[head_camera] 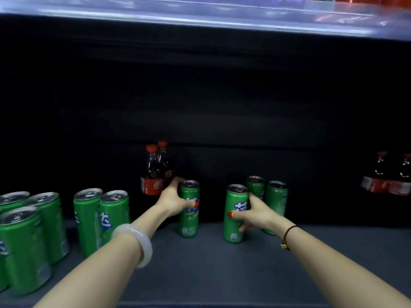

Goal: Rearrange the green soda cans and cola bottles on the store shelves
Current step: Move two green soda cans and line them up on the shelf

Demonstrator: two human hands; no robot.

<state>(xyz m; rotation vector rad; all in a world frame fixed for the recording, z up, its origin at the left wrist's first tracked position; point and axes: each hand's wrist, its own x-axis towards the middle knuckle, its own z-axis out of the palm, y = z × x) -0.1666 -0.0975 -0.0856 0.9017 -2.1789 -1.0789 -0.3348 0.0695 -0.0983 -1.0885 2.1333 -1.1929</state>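
Dark shelf [200, 267], mid-depth: left hand [172, 202] curls its fingers [185, 205] round the left can [189, 221]; right hand [255, 215] likewise grips the right can [234, 227] nearby. Both upright. Probably full, weighty, stiff, slick: hold mid-body.

A shop is indicated. A dark display shelf [222, 274] is stocked with grouped green soda cans [26, 245] and cola bottles [387, 181]. A lit upper shelf edge [200, 16] is seen above, where more red goods are shown.
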